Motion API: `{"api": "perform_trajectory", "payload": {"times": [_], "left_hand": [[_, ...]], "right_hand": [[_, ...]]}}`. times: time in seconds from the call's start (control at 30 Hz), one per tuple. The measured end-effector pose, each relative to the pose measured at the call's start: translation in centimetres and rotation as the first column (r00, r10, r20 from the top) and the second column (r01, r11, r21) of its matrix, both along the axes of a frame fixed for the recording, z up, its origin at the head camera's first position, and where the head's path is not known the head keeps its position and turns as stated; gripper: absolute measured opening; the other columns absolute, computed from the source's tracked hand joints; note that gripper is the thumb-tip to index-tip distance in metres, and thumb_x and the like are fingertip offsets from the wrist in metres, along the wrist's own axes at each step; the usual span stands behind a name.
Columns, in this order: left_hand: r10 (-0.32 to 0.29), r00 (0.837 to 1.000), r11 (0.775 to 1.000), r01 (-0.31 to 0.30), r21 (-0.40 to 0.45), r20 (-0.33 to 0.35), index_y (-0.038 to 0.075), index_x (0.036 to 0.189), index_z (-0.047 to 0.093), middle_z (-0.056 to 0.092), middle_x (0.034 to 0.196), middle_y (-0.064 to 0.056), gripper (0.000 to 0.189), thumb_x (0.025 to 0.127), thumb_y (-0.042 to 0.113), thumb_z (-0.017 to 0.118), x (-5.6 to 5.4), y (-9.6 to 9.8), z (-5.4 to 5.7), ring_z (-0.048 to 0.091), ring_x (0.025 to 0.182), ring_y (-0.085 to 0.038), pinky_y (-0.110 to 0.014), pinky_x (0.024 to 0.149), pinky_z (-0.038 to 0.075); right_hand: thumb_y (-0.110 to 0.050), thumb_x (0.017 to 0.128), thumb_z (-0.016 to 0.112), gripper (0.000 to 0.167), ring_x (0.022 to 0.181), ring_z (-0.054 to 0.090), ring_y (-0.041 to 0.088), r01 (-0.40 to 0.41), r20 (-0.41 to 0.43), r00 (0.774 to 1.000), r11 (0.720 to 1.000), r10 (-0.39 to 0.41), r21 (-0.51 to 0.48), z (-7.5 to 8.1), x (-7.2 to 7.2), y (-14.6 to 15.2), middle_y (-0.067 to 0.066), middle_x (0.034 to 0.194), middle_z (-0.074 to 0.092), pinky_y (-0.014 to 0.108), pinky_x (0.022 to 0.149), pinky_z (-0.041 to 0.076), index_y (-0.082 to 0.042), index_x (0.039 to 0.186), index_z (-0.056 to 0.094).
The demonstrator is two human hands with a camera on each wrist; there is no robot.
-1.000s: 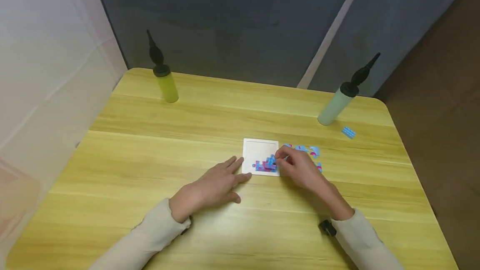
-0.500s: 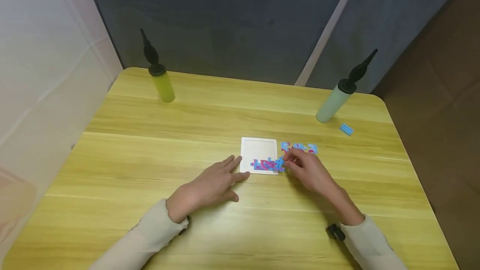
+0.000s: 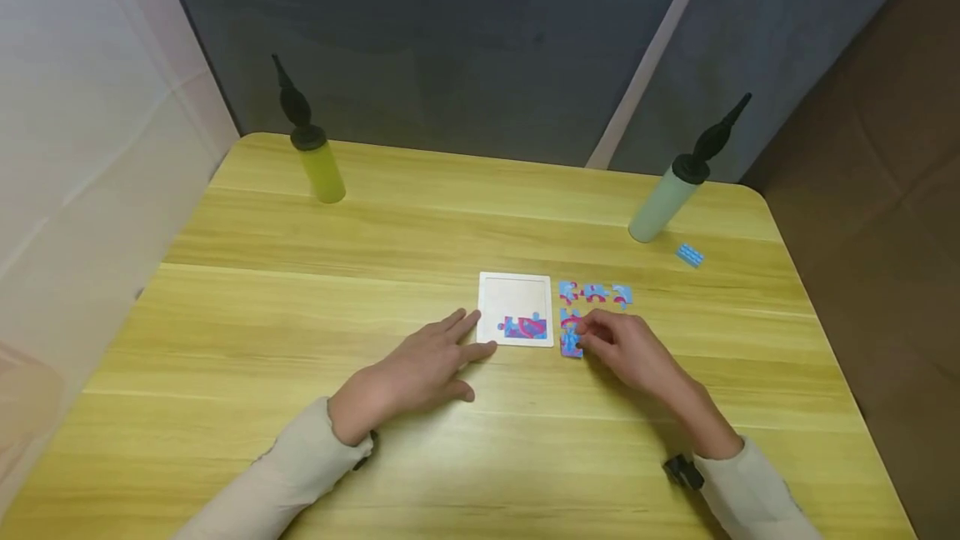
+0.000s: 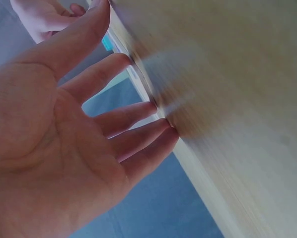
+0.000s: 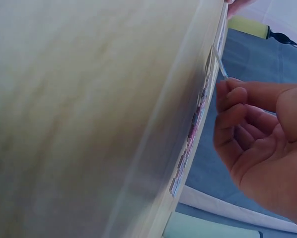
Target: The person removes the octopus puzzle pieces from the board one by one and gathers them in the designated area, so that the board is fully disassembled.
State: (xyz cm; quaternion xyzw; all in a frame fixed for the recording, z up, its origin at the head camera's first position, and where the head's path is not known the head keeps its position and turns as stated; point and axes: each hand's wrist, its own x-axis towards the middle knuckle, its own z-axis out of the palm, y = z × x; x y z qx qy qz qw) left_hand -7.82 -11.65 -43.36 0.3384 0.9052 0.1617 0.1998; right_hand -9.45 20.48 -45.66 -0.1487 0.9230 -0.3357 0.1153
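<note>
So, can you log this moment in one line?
left hand: touches tray | right hand: pinches tilted piece beside tray | tray: partly filled

A yellow cylinder point(image 3: 324, 175) stands rear left on the tabletop point(image 3: 420, 232); a green cylinder point(image 3: 662, 205) stands rear right, near a blue block point(image 3: 690, 255).

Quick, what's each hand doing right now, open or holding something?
Left hand: open, fingertips at the white tray's edge.
Right hand: pinching a puzzle piece.

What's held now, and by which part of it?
The right hand pinches a flat blue jigsaw piece by its raised edge; the left hand holds nothing, touching a white square tray.
</note>
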Motion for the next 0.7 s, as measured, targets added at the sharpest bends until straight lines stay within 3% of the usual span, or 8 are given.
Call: {"api": "perform_trajectory", "payload": {"times": [0.3,0.7], "left_hand": [[-0.005,1.0,1.0,0.005,0.012,-0.016,0.014,0.151,0.054,0.026,0.166,-0.028,0.068,0.09,0.033,0.078,0.05,-0.02,-0.21,0.025,0.155,-0.048,-0.057,0.124,0.03],[0.001,1.0,1.0,-0.001,0.015,-0.006,0.014,0.151,0.054,0.026,0.167,-0.027,0.067,0.091,0.032,0.078,0.06,0.01,-0.11,0.024,0.155,-0.048,-0.057,0.124,0.029]], "right_hand": [[-0.007,0.099,0.065,0.007,0.078,0.057,0.012,-0.051,0.034,0.998,0.998,0.05,0.043,-0.17,-0.07,0.33,-0.001,0.09,0.071,0.025,0.072,0.051,-0.009,0.098,0.072],[-0.009,0.1,0.066,0.006,0.08,0.058,0.011,-0.046,0.0,0.999,0.997,0.047,0.058,-0.41,-0.19,0.29,-0.001,0.091,0.072,0.026,0.075,0.052,-0.009,0.099,0.072]]}}
